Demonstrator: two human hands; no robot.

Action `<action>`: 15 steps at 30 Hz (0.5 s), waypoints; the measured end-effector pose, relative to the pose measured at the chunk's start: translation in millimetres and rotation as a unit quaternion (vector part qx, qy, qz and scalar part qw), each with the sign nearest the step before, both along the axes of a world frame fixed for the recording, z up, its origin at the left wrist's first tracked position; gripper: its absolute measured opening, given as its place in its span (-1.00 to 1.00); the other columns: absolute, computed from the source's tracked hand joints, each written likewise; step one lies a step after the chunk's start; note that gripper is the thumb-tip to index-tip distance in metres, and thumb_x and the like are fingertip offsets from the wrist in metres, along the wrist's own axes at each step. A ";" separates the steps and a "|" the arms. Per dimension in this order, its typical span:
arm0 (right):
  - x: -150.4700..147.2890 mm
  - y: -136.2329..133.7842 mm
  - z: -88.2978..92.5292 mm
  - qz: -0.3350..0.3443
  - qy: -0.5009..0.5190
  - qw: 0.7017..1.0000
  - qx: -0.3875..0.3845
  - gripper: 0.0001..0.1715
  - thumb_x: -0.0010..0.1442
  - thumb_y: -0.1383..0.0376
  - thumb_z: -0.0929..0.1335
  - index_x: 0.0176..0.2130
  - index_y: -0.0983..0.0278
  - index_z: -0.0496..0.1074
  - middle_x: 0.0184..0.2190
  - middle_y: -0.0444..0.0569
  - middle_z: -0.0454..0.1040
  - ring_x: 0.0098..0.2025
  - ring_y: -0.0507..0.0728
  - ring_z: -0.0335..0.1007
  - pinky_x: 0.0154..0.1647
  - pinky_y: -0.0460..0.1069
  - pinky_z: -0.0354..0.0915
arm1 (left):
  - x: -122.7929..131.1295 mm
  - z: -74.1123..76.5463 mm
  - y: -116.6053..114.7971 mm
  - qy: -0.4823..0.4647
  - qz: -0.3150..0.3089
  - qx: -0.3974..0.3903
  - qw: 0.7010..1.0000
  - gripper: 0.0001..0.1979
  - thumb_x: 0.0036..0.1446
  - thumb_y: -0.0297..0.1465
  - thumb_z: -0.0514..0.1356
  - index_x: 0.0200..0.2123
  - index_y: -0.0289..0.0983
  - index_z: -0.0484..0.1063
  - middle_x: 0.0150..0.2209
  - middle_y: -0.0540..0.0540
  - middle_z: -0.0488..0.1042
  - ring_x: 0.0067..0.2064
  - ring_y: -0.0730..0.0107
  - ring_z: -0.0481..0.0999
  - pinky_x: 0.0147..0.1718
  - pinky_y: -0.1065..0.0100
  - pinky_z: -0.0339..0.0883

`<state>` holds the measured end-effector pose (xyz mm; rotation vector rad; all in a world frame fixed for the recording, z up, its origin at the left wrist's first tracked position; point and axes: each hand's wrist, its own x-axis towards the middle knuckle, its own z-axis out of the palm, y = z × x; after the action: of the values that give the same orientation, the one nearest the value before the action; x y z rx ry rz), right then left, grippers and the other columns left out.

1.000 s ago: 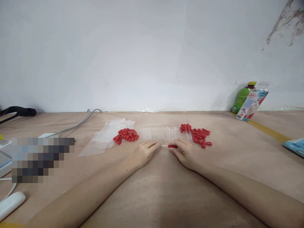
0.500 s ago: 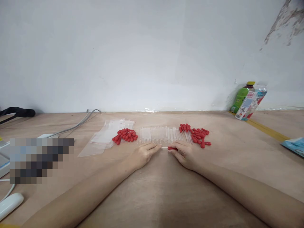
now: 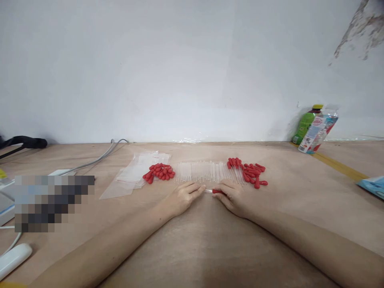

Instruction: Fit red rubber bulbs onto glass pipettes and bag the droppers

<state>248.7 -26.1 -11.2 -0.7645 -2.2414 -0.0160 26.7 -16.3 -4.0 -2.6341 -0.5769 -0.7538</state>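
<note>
My left hand and my right hand meet at the middle of the wooden table, fingers closed on one dropper: a clear tube held by the left, a red rubber bulb pinched by the right. Just beyond my fingers lies a row of clear tubes. A heap of red bulbs sits to its left. More red bulbs lie at its right end, several of them on tubes.
Clear plastic bags lie left of the bulbs. Grey cables and white devices occupy the far left. A green bottle and a wrapped bottle lean against the white wall at right. A blue packet sits at the right edge.
Both hands have slid slightly toward me with the dropper. The gap between them has narrowed, so less of the tube and bulb shows.
</note>
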 end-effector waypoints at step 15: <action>3.5 10.4 -5.1 0.018 0.012 1.000 -0.003 -0.83 0.18 0.32 0.22 -0.26 0.26 0.37 -0.39 0.00 0.43 -0.32 0.09 0.32 -0.31 0.00 0.28 | 5.2 -1.3 -3.4 -0.105 0.047 -0.063 0.991 -0.80 0.18 -0.42 0.02 -0.22 -0.30 0.41 -0.38 -0.09 0.46 -0.35 0.42 0.42 -0.34 0.39 0.33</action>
<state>252.2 -15.8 -16.3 -0.7236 -2.2337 0.0179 31.8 -19.7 -5.3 -2.6356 -0.8253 -1.0034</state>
